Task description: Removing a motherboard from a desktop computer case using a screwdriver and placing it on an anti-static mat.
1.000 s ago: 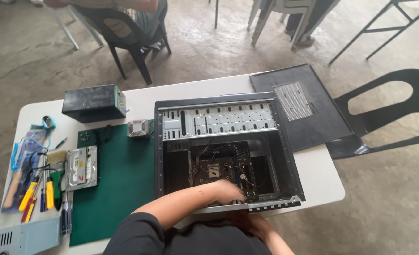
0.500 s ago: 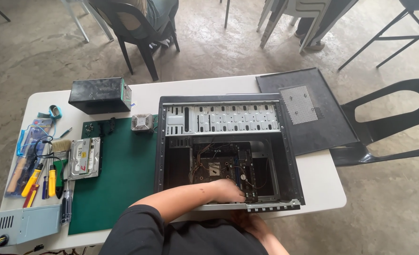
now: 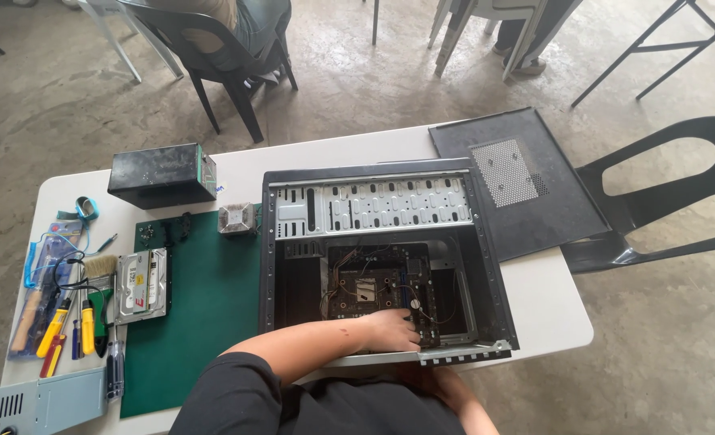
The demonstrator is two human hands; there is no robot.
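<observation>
We have our left hand [image 3: 390,330] reaching over the near wall of the open computer case [image 3: 490,266], which lies on its side on the white table [image 3: 547,302] with its long axis running away from us. The hand rests low in the case at the near edge of the motherboard [image 3: 374,286], so the board lies just ahead of our fingertips and slightly to the left, its wires spreading over the near right corner. Our fingers [image 3: 406,326] curl downward against the board's near right corner beside those wires; whether they pinch a wire or connector or only press there, we cannot tell, since the knuckles hide the tips. Our right hand [image 3: 446,387] sits outside the case, below its near wall and close to our body, mostly covered by that wall and our dark sleeve, so we cannot tell how open it is or whether it grips the wall. The left hand is clearly the nearer one to the board. On the green mat [image 3: 204,322] to the left lie a hard drive [image 3: 141,283] and a small heatsink fan [image 3: 236,218], well apart from both hands, with screwdrivers [image 3: 67,330] farther left. The removed side panel [image 3: 519,181] lies beyond the case on the right.
</observation>
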